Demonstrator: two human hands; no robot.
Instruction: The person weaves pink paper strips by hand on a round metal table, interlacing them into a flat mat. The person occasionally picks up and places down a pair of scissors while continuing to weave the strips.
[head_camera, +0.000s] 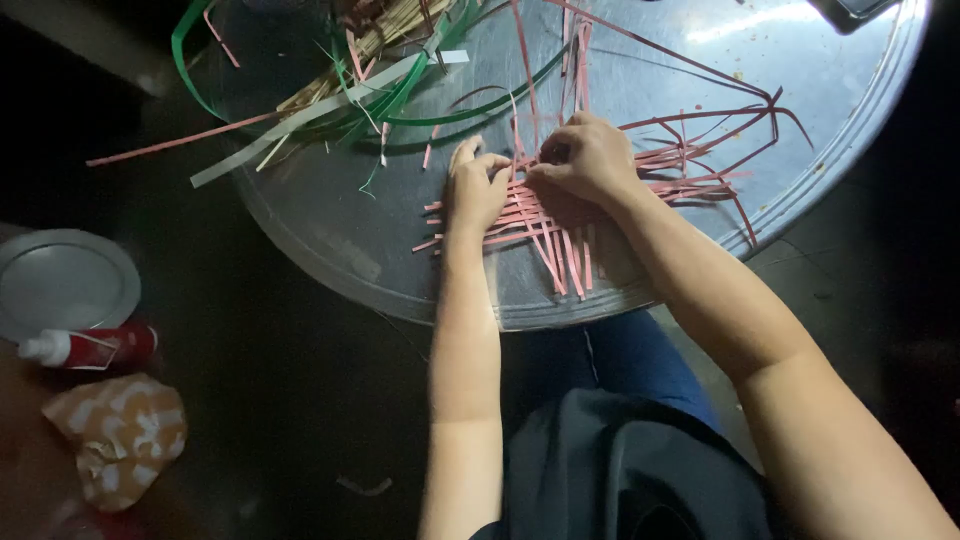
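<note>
Dark lap (620, 470), hands (530, 180) on pink strips (560, 225), green strips (400, 95) beyond

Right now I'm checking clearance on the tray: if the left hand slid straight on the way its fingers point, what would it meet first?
The left hand points up-frame across the pink strips. Beyond is bare metal tray, then probably the green strips, though depth is unclear.

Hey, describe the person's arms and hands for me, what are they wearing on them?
Both forearms are bare from the elbows down, with no sleeves in view. The left hand and right hand have no gloves, and no rings, watch or bracelets can be seen on the wrists. The light is dim, so small details could be missed. Dark clothing covers the lap below.
</note>
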